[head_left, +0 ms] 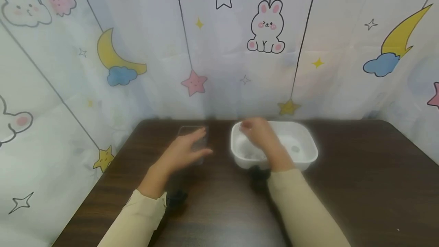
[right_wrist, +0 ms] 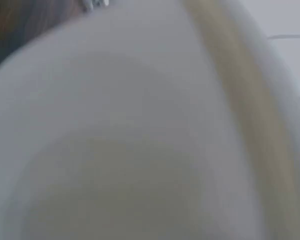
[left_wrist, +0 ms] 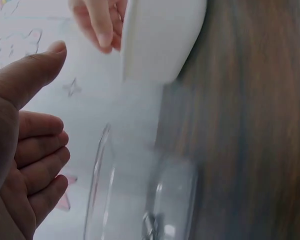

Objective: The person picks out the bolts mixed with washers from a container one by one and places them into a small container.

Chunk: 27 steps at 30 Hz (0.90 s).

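Both wrist views blur and cut off the white tub (right_wrist: 135, 95) or clear box (left_wrist: 176, 192).

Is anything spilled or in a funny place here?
No spill shows. The white tub and clear box sit normally on the table. Just one tiny pale speck, at front right, looks odd because it's alone; it's too small to name.

Your head cam looks forward and down over the table (head_left: 360, 186); your left wrist cam's closer in, tipped sideways, sharing the tub (head_left: 302, 132), which your right wrist cam sees super close.
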{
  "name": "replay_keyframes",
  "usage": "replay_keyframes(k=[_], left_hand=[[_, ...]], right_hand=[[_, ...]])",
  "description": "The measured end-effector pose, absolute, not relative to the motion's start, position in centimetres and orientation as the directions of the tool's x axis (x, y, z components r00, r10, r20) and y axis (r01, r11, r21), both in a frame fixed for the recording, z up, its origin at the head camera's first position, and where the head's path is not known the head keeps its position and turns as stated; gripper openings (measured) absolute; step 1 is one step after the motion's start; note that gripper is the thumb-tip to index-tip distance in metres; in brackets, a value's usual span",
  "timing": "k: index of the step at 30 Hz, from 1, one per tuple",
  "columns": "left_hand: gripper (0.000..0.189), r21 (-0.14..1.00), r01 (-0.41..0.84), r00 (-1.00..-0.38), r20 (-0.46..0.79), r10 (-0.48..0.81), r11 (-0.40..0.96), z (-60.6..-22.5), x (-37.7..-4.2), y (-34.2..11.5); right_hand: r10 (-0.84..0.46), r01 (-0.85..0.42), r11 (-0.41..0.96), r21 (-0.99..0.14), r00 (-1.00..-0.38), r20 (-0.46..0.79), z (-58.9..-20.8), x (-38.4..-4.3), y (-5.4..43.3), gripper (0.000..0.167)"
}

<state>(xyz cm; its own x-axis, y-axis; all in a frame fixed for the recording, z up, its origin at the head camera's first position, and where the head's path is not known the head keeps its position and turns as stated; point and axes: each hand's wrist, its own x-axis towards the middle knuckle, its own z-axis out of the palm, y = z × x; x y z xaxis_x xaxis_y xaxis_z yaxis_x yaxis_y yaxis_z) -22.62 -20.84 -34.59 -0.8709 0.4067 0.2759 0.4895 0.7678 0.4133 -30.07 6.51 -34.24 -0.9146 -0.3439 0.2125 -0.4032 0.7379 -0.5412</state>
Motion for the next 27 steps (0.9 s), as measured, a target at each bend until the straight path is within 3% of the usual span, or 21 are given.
replay_keyframes(k=[7,15,27], left_hand=[[0.073,0.398,0.522,-0.853,0.246,0.461,0.754,-35.5,-23.0,-17.3],[0.069,0.384,0.564,-0.826,0.257,0.502,0.732,-36.7,-23.8,-14.0],[0.074,0.393,0.503,-0.864,0.193,0.466,0.770,-37.1,-23.4,-13.0]], right_hand=[[-0.248,-0.253,0.815,-0.521,-0.965,0.082,-35.1,-30.8,8.5,0.026],[-0.227,-0.202,0.829,-0.521,-0.974,0.016,-35.9,-30.9,8.9,0.014],[-0.204,-0.118,0.840,-0.529,-0.973,-0.106,-36.4,-31.2,8.9,0.031]])
